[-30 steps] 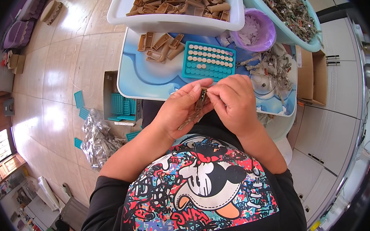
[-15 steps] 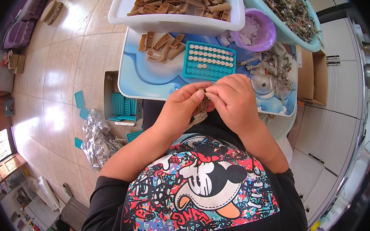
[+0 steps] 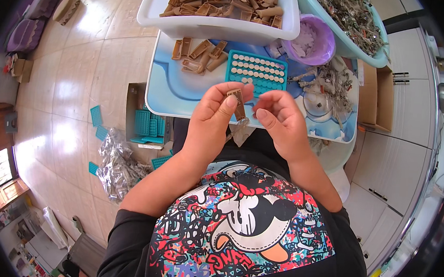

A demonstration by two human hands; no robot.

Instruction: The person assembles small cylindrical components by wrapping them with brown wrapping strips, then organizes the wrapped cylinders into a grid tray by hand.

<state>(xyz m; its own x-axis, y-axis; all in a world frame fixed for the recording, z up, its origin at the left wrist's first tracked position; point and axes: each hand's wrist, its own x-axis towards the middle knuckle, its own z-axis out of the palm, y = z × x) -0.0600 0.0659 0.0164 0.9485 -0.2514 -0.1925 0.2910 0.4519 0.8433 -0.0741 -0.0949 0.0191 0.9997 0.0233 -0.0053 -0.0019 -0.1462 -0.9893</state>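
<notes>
The small brown holder (image 3: 237, 102) was pinched in the left hand (image 3: 214, 118); the right hand (image 3: 279, 123), loosely curled and empty, was best kept near the teal tray (image 3: 257, 71).

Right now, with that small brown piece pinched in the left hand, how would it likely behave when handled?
The small brown piece looks stiff, keeping its shape upright between the left hand fingertips. Probably light, since a fingertip pinch holds it. The right hand is beside it.

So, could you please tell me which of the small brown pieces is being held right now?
The brown piece pinched in the left hand, above the tray's near edge. The other loose ones lie on the blue tray, and more fill the white bin.
</notes>
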